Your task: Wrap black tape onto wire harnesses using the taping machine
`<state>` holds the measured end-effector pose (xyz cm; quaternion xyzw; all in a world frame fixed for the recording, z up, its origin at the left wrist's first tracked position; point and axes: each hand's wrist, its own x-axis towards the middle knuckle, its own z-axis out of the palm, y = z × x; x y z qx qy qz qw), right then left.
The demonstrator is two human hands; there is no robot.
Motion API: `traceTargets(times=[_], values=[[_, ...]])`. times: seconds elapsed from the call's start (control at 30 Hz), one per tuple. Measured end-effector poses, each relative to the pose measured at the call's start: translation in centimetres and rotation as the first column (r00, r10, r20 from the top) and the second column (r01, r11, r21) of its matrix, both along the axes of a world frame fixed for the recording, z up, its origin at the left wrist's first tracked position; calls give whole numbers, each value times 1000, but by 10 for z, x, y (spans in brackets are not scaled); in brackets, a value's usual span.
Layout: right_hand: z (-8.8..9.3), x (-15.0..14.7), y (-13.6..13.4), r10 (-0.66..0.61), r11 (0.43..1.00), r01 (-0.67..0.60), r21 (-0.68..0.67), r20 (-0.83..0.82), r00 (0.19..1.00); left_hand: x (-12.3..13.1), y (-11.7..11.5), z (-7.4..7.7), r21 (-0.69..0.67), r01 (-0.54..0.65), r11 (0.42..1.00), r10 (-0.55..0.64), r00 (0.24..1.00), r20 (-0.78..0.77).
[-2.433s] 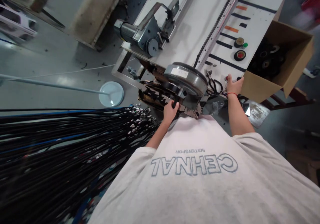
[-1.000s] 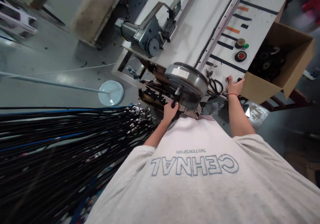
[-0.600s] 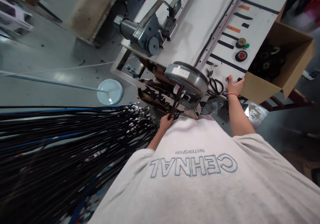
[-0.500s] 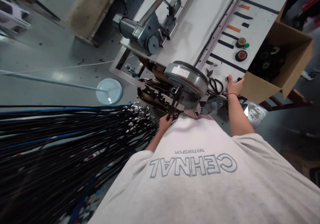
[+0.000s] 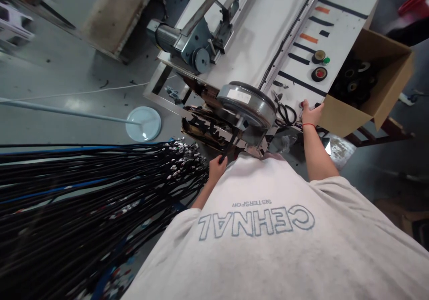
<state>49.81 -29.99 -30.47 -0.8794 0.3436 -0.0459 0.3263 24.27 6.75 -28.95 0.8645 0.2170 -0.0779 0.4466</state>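
Black strip (image 5: 230, 145), slender. Left hand (image 5: 217, 169): fingers closed round its near end. Right hand (image 5: 310, 115): fingers part-spread beside red piece (image 5: 302, 104).

Workshop or factory floor. Long white bench (image 5: 246, 45) bearing a motor with pulley (image 5: 197, 40), round metal drum (image 5: 256, 107) at its end; cutters (image 5: 284, 113) and tape rolls (image 5: 315, 77) alongside. Thick run of black cables (image 5: 77, 195), white connectors (image 5: 182, 159) bunched at one end. Open carton (image 5: 393, 96) of dark rolls (image 5: 355, 78), probably tape; too shadowed to be sure.
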Motion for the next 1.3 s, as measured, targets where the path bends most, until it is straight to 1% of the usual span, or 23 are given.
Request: traceTargets(times=[0.07, 0.2, 0.43, 0.57, 0.63, 0.8, 1.0, 1.17, 1.23, 1.3], values=[[-1, 0, -1, 0, 1000, 0, -4, 1, 1000, 5, -3, 7, -4, 15, 1000, -15, 1000, 21], [-3, 1, -1, 3, 1000, -3, -4, -9, 1000, 20, -8, 16, -18, -1, 1000, 2, 998, 61], [-9, 2, -2, 9, 1000, -9, -15, 0, 1000, 48, -17, 23, 0, -8, 1000, 8, 995, 104], [-8, 2, -2, 19, 1000, -19, -23, -8, 1000, 59, -25, 26, -36, 16, 999, -8, 978, 208], [-7, 2, -2, 19, 1000, -19, -25, -11, 1000, 62, -30, 25, -59, 43, 997, -28, 971, 238], [-4, 1, 1, 10, 999, -10, -34, -3, 1000, 65, -34, 20, -104, 60, 993, -36, 974, 222], [1, 0, 3, 16, 999, -19, -49, -45, 999, 68, -34, 26, -131, 166, 977, -130, 961, 242], [4, -1, 3, 15, 1000, -16, -23, -39, 999, 67, -37, 23, -129, 139, 982, -109, 971, 212], [5, -1, 4, 8, 1000, -8, -14, -15, 1000, 68, -34, 23, -107, 112, 988, -90, 976, 198], [4, -1, 4, -2, 1000, 2, -4, -5, 1000, 69, -30, 24, -82, 112, 990, -94, 975, 203]])
